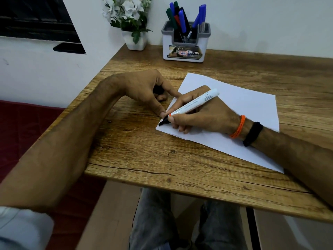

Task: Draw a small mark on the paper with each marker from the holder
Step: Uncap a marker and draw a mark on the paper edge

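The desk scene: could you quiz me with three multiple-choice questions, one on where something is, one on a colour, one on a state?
1. Where is the holder?
A. at the desk's far edge, beside the flower pot
B. on the paper
C. on the floor

2. What colour is the tip of the marker in the right hand?
A. red
B. black
C. green

3. What is the state of that marker?
A. capped, lying flat
B. standing in the holder
C. uncapped, tip down at the corner of the paper

Answers: 1 A, the holder stands at the back next to the pot. 2 B, the exposed tip is black. 3 C, the fingers grip the marker with its bare tip at the paper's near-left corner.
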Available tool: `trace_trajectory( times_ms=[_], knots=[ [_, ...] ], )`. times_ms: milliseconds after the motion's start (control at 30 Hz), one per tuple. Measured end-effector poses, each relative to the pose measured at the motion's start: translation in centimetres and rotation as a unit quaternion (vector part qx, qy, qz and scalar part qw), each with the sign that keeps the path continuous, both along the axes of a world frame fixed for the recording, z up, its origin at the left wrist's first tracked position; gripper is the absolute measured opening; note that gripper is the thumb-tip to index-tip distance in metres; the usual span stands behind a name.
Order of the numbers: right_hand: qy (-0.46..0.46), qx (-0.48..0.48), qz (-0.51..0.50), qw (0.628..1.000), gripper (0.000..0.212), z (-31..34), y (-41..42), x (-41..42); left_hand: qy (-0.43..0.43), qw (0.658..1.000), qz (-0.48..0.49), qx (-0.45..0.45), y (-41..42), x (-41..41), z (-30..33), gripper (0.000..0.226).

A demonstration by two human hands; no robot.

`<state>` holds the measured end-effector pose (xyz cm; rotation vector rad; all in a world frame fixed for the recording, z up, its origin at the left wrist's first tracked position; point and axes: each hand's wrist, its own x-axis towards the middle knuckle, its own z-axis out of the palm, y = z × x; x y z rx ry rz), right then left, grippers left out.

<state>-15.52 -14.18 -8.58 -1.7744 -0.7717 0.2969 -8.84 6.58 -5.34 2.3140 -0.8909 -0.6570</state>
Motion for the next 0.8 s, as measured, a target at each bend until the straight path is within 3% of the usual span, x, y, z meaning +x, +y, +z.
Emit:
trace_trajectory(
  times_ms=[800],
  knots=[
    [0.007, -0.005, -0.004, 1.0, 0.01, 0.01, 0.05, -0.08, -0.001, 1.0, -0.003, 0.006, -0.09, -0.42, 0.23, 0.065]
  ],
)
